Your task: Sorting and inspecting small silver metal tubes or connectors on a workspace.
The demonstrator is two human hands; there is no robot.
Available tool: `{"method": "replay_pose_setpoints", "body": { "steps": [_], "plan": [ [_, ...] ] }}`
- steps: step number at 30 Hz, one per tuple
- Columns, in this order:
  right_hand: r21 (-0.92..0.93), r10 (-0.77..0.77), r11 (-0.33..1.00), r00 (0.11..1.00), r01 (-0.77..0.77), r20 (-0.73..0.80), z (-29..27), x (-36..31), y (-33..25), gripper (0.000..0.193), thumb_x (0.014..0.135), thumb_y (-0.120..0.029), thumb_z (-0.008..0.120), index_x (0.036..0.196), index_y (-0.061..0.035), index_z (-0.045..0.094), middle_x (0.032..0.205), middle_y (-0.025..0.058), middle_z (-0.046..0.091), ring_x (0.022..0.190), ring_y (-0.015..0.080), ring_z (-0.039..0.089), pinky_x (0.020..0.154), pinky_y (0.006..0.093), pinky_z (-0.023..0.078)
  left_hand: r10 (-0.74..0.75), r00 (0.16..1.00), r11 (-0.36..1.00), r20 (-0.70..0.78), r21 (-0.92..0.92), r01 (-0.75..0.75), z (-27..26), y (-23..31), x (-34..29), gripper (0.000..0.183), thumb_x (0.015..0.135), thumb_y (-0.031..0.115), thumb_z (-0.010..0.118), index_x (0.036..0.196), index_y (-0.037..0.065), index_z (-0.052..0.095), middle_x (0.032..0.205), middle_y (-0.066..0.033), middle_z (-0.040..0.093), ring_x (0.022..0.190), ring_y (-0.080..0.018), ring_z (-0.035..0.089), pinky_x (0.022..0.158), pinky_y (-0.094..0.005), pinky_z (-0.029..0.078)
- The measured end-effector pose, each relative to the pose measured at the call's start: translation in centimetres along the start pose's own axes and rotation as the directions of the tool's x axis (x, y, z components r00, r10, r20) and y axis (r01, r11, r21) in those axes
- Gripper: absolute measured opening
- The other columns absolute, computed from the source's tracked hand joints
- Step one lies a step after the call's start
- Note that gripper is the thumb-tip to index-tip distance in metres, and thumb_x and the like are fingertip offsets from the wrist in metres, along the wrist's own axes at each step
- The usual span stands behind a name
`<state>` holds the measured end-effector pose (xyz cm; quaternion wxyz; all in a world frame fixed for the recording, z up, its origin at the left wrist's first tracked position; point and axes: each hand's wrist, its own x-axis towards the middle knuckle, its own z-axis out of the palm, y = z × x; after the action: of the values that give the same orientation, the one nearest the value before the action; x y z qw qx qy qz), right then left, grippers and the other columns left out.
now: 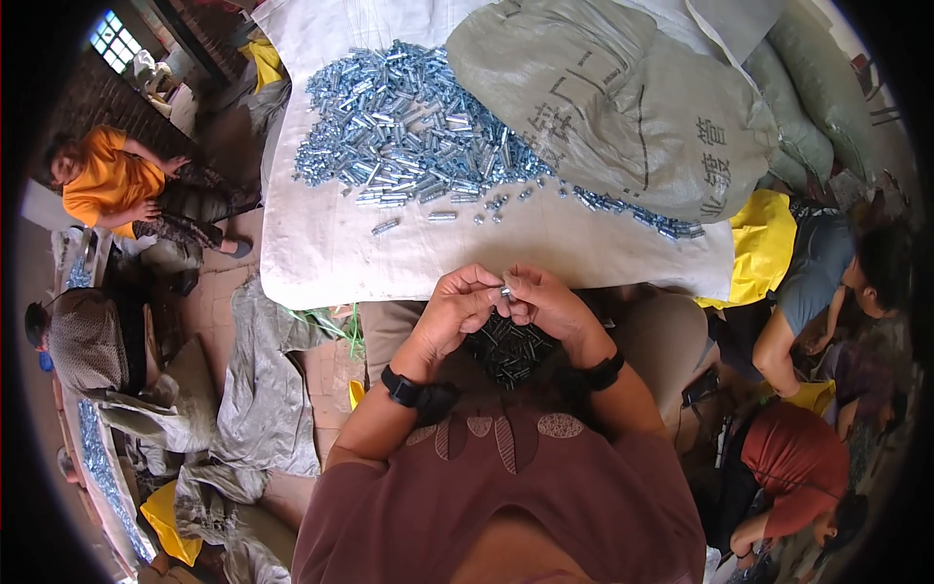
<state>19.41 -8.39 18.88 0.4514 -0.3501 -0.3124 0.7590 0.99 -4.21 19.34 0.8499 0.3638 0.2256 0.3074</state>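
Note:
Above my lap, at the table's near edge, both my hands meet fingertip to fingertip. My left hand (459, 310) and my right hand (551, 310) pinch a small silvery metal cylinder (505, 291) between thumbs and fingers. Its finer shape is mostly hidden by the fingertips. Just below my hands, a heap of dark, slim metal pieces (508, 352) lies at my lap. Farther off on the table is a wide pile of shiny bluish-silver metal sleeves (418, 131), with a few small nuts and loose sleeves (442, 216) along its near side.
A pale cloth (331, 258) covers the table. A large grey-green woven sack (623, 107) lies over the pile's right part. Yellow sacking (764, 238) hangs at the right corner. People sit at both sides, one in an orange shirt (115, 180). Empty-looking sacks (263, 389) lie on the left floor.

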Motion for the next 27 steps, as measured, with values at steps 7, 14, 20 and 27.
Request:
{"method": "replay_pose_setpoints", "body": {
  "steps": [7,14,20,27],
  "plan": [
    [-0.507,-0.194,0.859,0.963,0.075,-0.187,-0.9,2.6,-2.1,0.029,0.088,-0.029,0.063,0.104,-0.0047,0.062,0.082,0.0021,0.061,0.067,0.0105,0.056,0.058,0.0228,0.045,-0.257,0.965,0.899,0.058,0.380,0.217,-0.6,2.6,0.0,0.014,0.088,0.011,0.062,0.098,0.002,0.062,0.081,-0.0069,0.064,0.054,-0.0033,0.043,0.047,-0.0197,0.035],
    [-0.993,-0.715,-0.005,0.695,-0.121,-0.081,-0.4,6.8,-1.6,0.022,0.080,-0.024,0.067,0.094,-0.0075,0.066,0.090,0.0083,0.064,0.078,0.0268,0.063,0.067,0.0342,0.050,0.626,0.775,-0.189,0.086,0.981,0.044,-4.2,4.8,4.9,0.022,0.077,0.004,0.063,0.099,0.004,0.063,0.088,-0.0168,0.059,0.067,-0.0336,0.060,0.060,-0.0390,0.049],
    [-0.948,-0.748,0.309,0.634,0.074,-0.195,-1.2,5.6,-1.6,0.016,0.080,-0.014,0.067,0.092,-0.0037,0.065,0.085,0.0083,0.066,0.071,0.0204,0.065,0.061,0.0311,0.051,0.644,0.763,0.038,0.050,0.995,-0.097,-3.9,4.3,5.5,0.010,0.078,0.003,0.062,0.088,0.001,0.060,0.080,-0.0167,0.062,0.054,-0.0265,0.059,0.048,-0.0334,0.045],
    [-0.300,-0.390,0.910,0.835,0.286,-0.388,1.1,1.2,-1.9,0.016,0.085,-0.012,0.066,0.094,0.0017,0.064,0.075,0.0033,0.062,0.065,0.0079,0.059,0.053,0.0204,0.048,0.028,0.972,0.998,-0.232,-0.044,-0.039,0.1,2.2,2.4,0.016,0.083,-0.004,0.055,0.098,0.001,0.054,0.077,-0.0101,0.060,0.041,-0.0019,0.030,0.035,-0.0158,0.021]
  ]
}}
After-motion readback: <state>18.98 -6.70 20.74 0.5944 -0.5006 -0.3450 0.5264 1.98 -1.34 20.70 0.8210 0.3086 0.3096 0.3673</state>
